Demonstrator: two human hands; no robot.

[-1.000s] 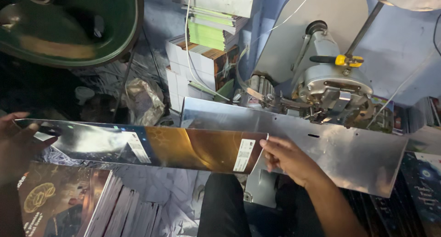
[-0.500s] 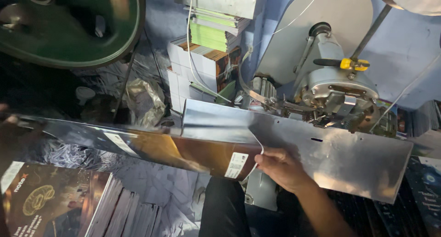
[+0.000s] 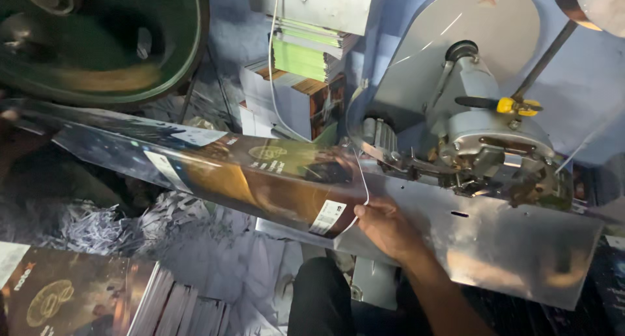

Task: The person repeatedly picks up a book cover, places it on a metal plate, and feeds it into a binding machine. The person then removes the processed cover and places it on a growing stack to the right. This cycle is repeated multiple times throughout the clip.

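since a second ago the glossy sheet (image 3: 221, 170) has swung up and left off the metal plate (image 3: 514, 245). the right hand (image 3: 384, 228) pinches its near corner, fingers closed; the left hand (image 3: 8, 114) is barely visible, grip untellable. white labels dot the sheet; a dark booklet stack (image 3: 78, 300) sits bottom-left.

The printed sheet (image 3: 247, 173) is a long, glossy strip, dark at its left end and brown and gold toward the right, with small white label patches. It slants from upper left down to lower right, its right end curling up, pinched at the lower right corner by the right hand (image 3: 384, 228) over the metal plate (image 3: 508, 245).
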